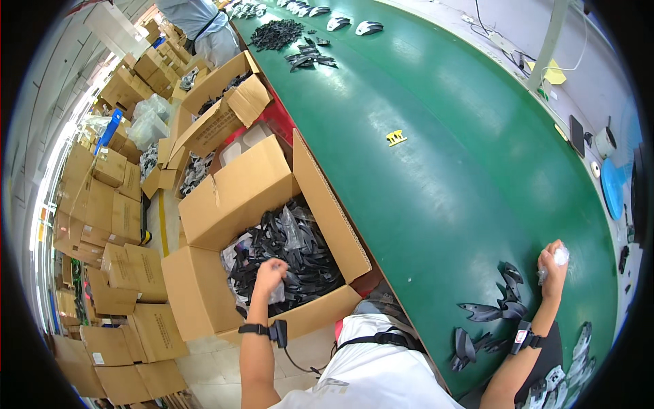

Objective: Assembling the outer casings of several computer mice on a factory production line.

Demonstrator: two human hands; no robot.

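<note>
My left hand (270, 275) is over an open cardboard box (238, 198) filled with black curved plastic parts (313, 255). Its fingers are closed on a clear plastic bag (277, 294) that hangs just below them. Over the green table's right side, my right hand (552, 271) is closed round crumpled clear plastic film (561, 255). Several dark pointed plastic parts (482, 311) lie loose on the table to the left of that hand. Another clear bag (293, 228) rests on top of the parts in the box.
The green table (436, 198) runs away from me, with a yellow clip-like piece (396, 138) at its middle. At its far end are a heap of small black parts (276, 34) and white-and-black shells (369, 28). Grey parts (579, 361) lie near right. Cartons (112, 211) are stacked left; a person (197, 27) stands beyond.
</note>
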